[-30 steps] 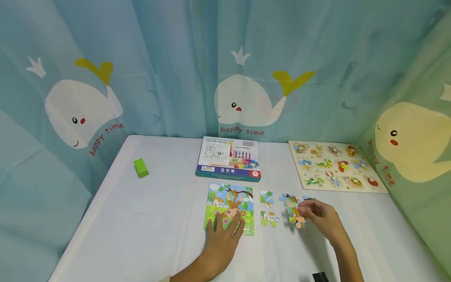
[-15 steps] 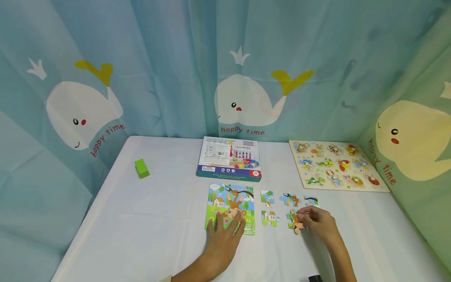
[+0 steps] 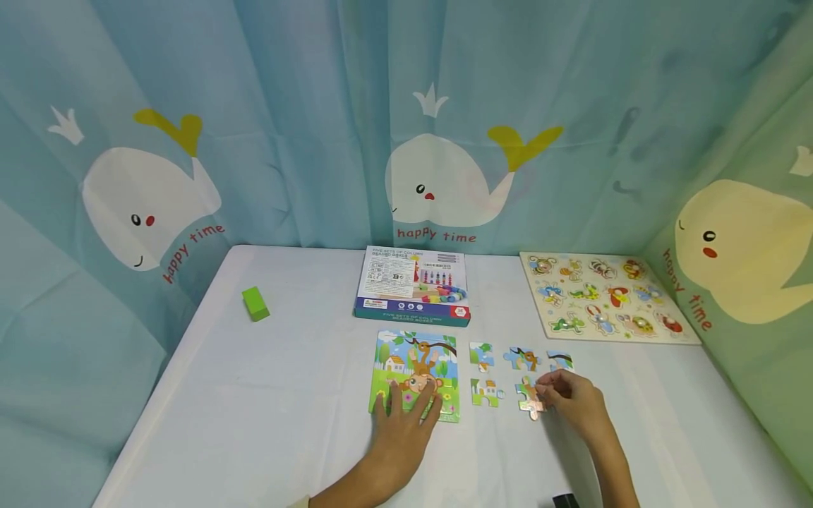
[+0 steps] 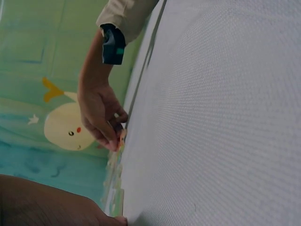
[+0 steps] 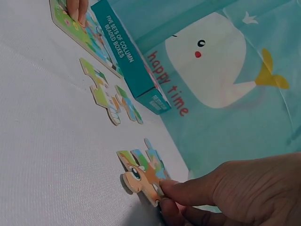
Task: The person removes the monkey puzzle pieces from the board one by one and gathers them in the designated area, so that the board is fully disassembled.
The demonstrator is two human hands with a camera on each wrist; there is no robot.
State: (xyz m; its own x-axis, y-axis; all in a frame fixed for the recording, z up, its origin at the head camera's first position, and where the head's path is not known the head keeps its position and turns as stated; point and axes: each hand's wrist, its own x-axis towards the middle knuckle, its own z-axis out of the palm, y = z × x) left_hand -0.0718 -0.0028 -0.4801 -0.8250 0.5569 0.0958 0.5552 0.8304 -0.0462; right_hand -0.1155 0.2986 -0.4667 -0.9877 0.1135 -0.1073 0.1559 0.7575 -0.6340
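Observation:
My right hand (image 3: 579, 403) pinches a jigsaw piece (image 5: 140, 175) showing part of a monkey's face between thumb and fingers. In the right wrist view the piece is tilted, close over the white cloth. Beyond it lies a row of pieces: a blue-sky piece with brown monkey limbs (image 3: 524, 359) and a branch piece (image 3: 559, 360). Two pieces with house parts, an upper one (image 3: 481, 357) and a lower one (image 3: 485, 393), lie to the left. My left hand (image 3: 401, 439) rests its spread fingertips on the lower part of the monkey picture board (image 3: 416, 356).
Behind the board lies a beaded-box carton (image 3: 411, 286). A wooden insect peg board (image 3: 606, 300) sits at the back right, and a green block (image 3: 255, 303) at the far left. A whale-print curtain (image 3: 305, 141) rises behind the table.
My right hand has brought the monkey-face piece down and slightly nearer, below the blue-sky piece, and tilted it. The branch piece shows more fully. My left hand stays on the board.

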